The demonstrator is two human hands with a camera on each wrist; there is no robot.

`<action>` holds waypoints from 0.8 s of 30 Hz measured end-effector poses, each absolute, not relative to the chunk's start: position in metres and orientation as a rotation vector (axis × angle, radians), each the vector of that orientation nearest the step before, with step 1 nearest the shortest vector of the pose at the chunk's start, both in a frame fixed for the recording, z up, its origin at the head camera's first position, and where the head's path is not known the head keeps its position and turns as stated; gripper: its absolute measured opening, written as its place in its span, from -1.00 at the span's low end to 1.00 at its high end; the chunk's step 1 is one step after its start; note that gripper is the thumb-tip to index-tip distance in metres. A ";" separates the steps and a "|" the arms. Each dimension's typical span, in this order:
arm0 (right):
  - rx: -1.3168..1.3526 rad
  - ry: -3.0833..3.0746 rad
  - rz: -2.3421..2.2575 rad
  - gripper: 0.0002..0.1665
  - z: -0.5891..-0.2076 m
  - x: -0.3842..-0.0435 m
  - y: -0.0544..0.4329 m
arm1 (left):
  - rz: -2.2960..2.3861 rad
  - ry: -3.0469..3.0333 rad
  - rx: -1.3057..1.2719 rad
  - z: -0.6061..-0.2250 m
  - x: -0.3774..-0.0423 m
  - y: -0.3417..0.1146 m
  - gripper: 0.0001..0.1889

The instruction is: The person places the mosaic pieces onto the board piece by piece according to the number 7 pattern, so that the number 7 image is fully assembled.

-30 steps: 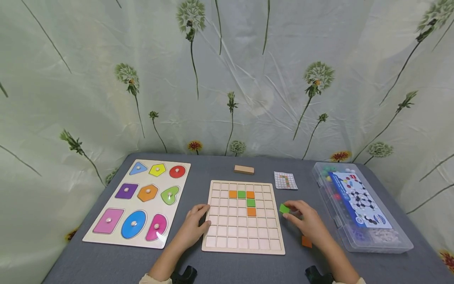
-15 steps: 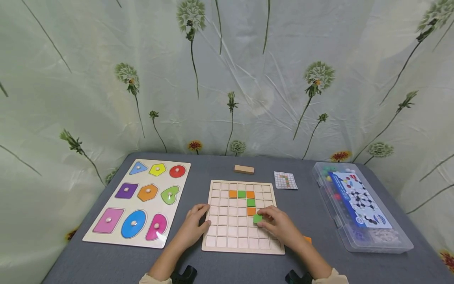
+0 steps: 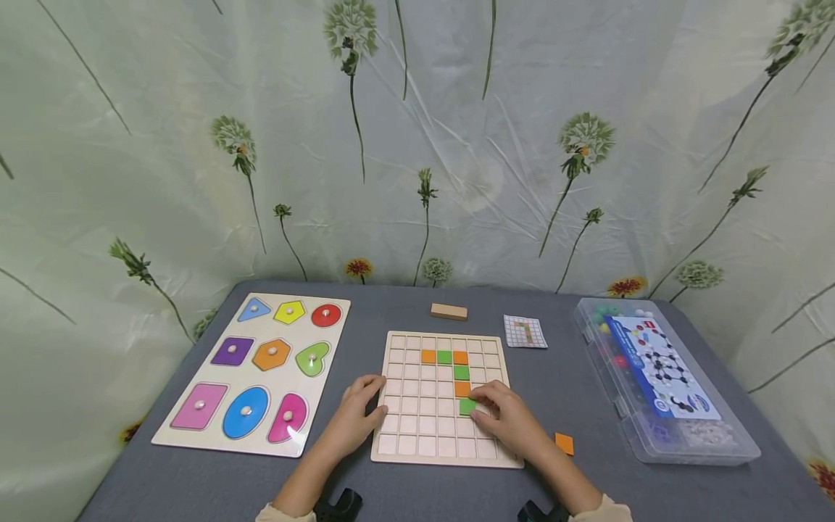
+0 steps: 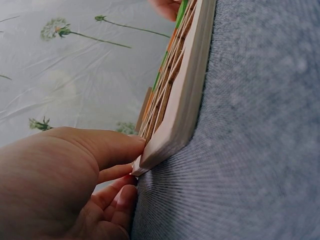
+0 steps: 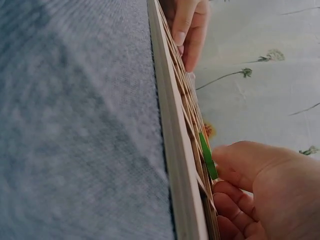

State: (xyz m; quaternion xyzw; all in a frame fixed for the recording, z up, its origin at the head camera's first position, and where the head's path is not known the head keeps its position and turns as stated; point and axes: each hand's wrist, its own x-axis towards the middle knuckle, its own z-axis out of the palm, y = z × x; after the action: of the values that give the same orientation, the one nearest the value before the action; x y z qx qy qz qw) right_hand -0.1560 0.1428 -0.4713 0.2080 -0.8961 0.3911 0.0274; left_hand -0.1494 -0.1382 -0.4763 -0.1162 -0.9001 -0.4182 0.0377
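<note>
In the head view, a wooden grid board point(image 3: 427, 428) lies mid-table, with green and orange square tiles in some cells. My left hand point(image 3: 355, 415) holds its left edge; the left wrist view shows the thumb point(image 4: 120, 148) on the rim and the other fingers lower at the side. My right hand point(image 3: 509, 417) is over the right half, pinching a green tile point(image 3: 466, 407) just below the lowest orange tile point(image 3: 462, 389). From the right wrist, this green tile point(image 5: 208, 156) appears slightly tilted; whether it sits fully in its cell is unclear.
A loose orange tile point(image 3: 564, 444) lies right of the board. Behind are a wooden block point(image 3: 449, 312) and a small pattern card point(image 3: 525, 332). A shape puzzle board point(image 3: 287, 388) stands left, a clear plastic case point(image 3: 691, 446) right.
My right hand has carried the green tile leftward from beside the board to the cell below the lowest orange tile. The loose orange tile is now fully visible. My left hand stays put.
</note>
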 end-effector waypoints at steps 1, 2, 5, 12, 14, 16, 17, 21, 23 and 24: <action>0.638 -2.766 1.214 -0.73 -0.471 -0.156 0.143 | -1.287 -2.760 -0.356 -0.476 -0.149 -0.138 -0.52; 0.635 -2.767 1.217 -0.73 -0.470 -0.156 0.143 | -1.289 -2.758 -0.356 -0.476 -0.149 -0.138 -0.52; 0.638 -2.778 1.204 -0.73 -0.470 -0.156 0.141 | -1.294 -2.755 -0.356 -0.476 -0.150 -0.138 -0.52; 0.642 -2.810 1.214 -0.69 -0.467 -0.156 0.141 | -1.291 -2.756 -0.364 -0.477 -0.150 -0.138 -0.52; 0.650 -2.808 1.250 -0.66 -0.465 -0.155 0.143 | -1.294 -2.755 -0.367 -0.478 -0.149 -0.138 -0.52; 0.661 -2.804 1.283 -0.62 -0.460 -0.154 0.147 | -1.297 -2.754 -0.367 -0.478 -0.149 -0.138 -0.52; 0.665 -2.799 1.287 -0.60 -0.457 -0.153 0.150 | -1.299 -2.754 -0.368 -0.479 -0.149 -0.138 -0.52; 0.633 -2.800 1.244 -0.50 -0.444 -0.147 0.162 | -1.304 -2.754 -0.364 -0.479 -0.150 -0.138 -0.52; 0.595 -2.794 1.217 -0.48 -0.438 -0.142 0.170 | -1.297 -2.757 -0.368 -0.479 -0.150 -0.139 -0.52; 0.577 -2.790 1.205 -0.46 -0.436 -0.140 0.174 | -1.293 -2.758 -0.369 -0.479 -0.150 -0.139 -0.52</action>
State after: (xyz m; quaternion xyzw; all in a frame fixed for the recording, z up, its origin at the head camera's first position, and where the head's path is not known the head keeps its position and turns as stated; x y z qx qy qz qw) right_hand -0.1403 0.1743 -0.4360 0.1866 -0.9017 0.3894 0.0241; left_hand -0.1499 -0.1388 -0.4786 -0.1202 -0.8983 -0.4211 0.0364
